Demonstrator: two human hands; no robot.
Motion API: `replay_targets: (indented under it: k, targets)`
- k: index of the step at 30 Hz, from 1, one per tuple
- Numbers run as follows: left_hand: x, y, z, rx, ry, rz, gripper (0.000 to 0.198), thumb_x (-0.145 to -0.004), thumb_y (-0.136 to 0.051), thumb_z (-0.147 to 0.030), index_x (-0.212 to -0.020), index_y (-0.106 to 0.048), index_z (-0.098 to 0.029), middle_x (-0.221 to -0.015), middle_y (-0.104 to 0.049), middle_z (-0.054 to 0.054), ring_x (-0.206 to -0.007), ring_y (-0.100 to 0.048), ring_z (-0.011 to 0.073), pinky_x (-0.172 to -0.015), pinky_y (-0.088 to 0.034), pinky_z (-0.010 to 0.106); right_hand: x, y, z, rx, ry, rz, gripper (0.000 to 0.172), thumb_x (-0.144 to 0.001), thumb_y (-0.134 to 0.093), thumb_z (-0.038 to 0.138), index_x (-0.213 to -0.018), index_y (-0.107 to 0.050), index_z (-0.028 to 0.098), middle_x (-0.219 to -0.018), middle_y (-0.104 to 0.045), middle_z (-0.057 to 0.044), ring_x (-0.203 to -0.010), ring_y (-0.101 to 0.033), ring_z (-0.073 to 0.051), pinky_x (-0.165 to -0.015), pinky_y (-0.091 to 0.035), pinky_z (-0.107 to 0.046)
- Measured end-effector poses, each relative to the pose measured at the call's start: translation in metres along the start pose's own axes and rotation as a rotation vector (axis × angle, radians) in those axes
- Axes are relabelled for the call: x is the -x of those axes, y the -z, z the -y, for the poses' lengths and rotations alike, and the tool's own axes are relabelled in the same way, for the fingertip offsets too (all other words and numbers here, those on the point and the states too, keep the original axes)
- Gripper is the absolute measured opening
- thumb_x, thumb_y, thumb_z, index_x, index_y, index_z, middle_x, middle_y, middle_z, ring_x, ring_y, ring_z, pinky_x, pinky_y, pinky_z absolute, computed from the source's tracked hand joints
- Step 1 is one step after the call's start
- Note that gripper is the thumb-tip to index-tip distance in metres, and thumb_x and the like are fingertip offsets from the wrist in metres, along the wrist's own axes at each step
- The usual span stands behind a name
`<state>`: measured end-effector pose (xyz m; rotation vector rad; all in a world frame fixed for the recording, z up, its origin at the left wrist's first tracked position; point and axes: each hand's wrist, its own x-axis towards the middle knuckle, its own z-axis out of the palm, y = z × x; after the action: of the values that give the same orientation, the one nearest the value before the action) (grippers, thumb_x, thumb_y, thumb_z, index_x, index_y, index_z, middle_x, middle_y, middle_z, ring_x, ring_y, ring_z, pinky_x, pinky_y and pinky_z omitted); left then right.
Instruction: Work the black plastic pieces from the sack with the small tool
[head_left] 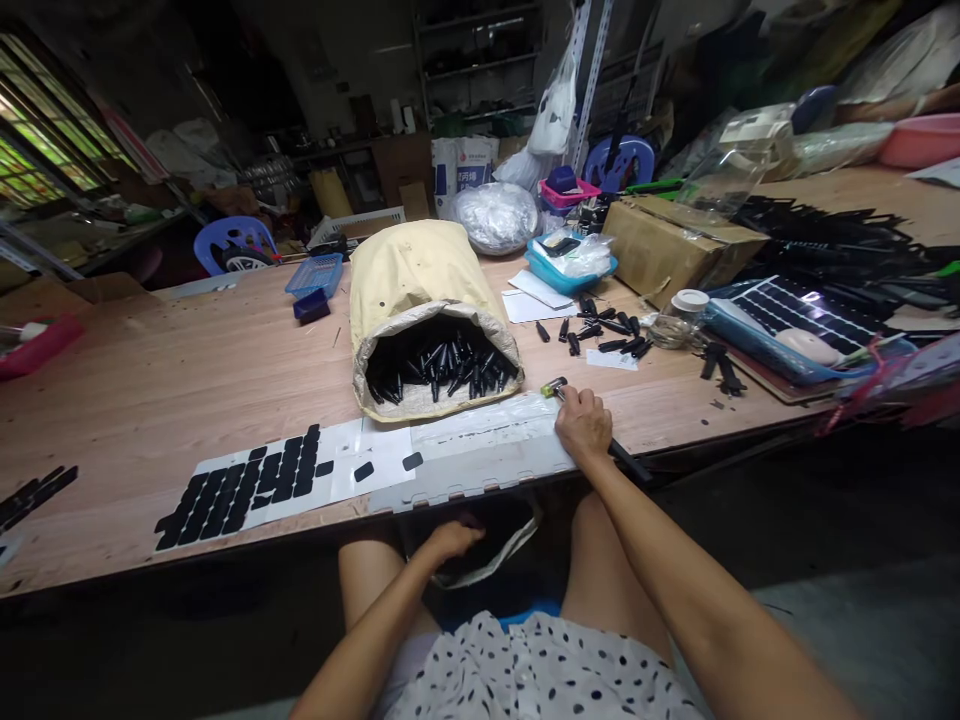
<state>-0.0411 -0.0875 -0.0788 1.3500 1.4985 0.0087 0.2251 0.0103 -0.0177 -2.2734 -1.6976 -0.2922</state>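
Note:
My right hand [584, 424] is closed round a small hammer [553, 387], its metal head with a yellow-green end lying just above the table's front edge. The black handle [628, 462] sticks out below my fist. Under the table edge, my left hand [453, 540] is at the mouth of an open bag [491, 574] between my knees; its fingertips are in shadow, so any hold is hidden. On the table ahead, a cream sack [420, 265] lies on its side, its mouth towards me, showing many black tapered plastic parts [450, 362].
A whitish sheet [487, 440] covers the table edge. To the left, black stickers [247, 482] sit on white backing. Loose black parts [600, 325], a blue basket [574, 265] and a cardboard box [660, 245] stand right. A tray [795, 325] is farther right.

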Motion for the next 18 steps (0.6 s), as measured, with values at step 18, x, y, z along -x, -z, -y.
replay_targets:
  k: [18]
  targets:
    - [-0.037, 0.155, -0.143, -0.308, 0.078, -0.849, 0.020, -0.085, -0.063, -0.027, -0.099, -0.074, -0.017, -0.120, -0.071, 0.018, -0.109, -0.068, 0.0330, -0.085, -0.051, 0.039, 0.000, 0.002, 0.002, -0.053, -0.023, 0.033, 0.033, -0.096, -0.045, 0.022, -0.122, -0.064, 0.019, -0.102, -0.059, -0.013, -0.094, -0.050, -0.025, -0.072, -0.033, -0.032]
